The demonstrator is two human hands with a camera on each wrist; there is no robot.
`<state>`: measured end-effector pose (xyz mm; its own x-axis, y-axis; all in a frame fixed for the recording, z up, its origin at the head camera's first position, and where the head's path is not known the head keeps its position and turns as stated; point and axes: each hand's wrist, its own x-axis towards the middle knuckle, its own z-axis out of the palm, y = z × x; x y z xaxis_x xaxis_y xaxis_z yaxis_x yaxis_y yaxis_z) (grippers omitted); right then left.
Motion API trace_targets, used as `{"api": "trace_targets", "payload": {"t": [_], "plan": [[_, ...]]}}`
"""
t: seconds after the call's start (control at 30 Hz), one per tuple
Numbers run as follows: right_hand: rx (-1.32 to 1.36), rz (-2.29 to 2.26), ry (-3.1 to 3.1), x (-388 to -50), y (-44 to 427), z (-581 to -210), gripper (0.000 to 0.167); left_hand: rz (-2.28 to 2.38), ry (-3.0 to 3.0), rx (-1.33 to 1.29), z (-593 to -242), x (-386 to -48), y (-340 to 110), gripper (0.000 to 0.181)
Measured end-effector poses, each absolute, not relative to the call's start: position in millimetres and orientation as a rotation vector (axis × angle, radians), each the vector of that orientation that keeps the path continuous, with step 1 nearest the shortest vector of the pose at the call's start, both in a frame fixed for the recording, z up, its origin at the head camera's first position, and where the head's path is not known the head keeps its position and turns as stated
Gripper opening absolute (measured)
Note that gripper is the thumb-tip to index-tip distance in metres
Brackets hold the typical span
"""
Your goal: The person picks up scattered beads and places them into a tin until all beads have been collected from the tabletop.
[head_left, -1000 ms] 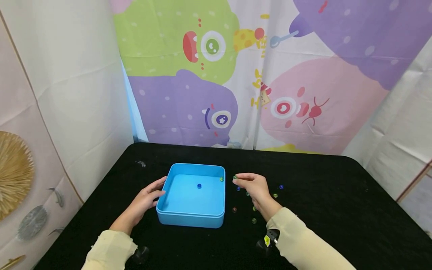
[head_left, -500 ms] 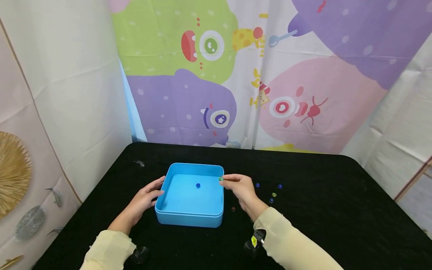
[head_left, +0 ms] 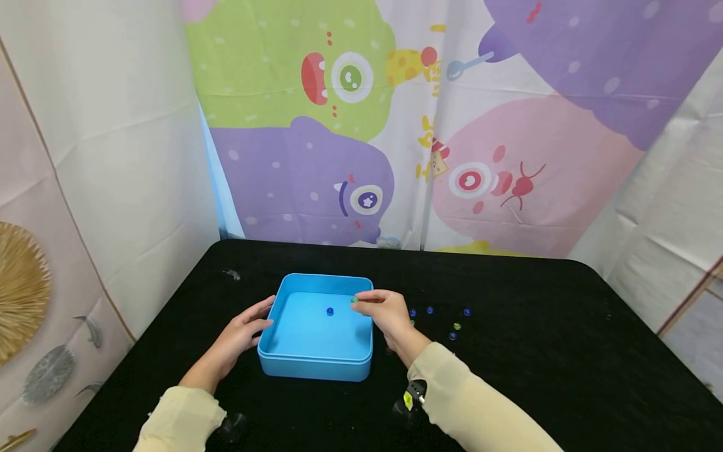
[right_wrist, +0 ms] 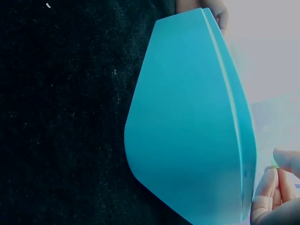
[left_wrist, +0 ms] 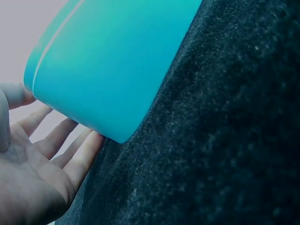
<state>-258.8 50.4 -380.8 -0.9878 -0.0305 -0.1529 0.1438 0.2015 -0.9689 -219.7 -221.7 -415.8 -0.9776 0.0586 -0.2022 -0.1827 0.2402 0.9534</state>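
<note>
A square blue box without a lid stands on the black table. My left hand touches its left side; in the left wrist view the fingers lie nearly straight against the outer wall. Over the box's right rim, my right hand pinches a green glass marble between thumb and fingertips. The right wrist view shows the same marble mostly covered by the fingers. One blue marble lies on the box floor. My right hand may hide other parts of the box's right side.
Right of the box, several loose marbles lie on the table, among them a blue marble and a yellow-green marble. The right hand and forearm hide some others. Behind the table hangs a patterned curtain.
My right hand has moved left with the green marble, from beside the box to above its inside. The left hand has stayed at the box's left side.
</note>
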Motion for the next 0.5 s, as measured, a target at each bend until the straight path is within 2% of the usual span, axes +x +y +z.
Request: {"api": "trace_targets", "payload": {"t": [0.5], "plan": [[0.092, -1.923, 2.332, -261.0, 41.0, -382.1, 0.019, 1.823, 2.312, -0.117, -414.7, -217.3, -221.1, 0.055]]}}
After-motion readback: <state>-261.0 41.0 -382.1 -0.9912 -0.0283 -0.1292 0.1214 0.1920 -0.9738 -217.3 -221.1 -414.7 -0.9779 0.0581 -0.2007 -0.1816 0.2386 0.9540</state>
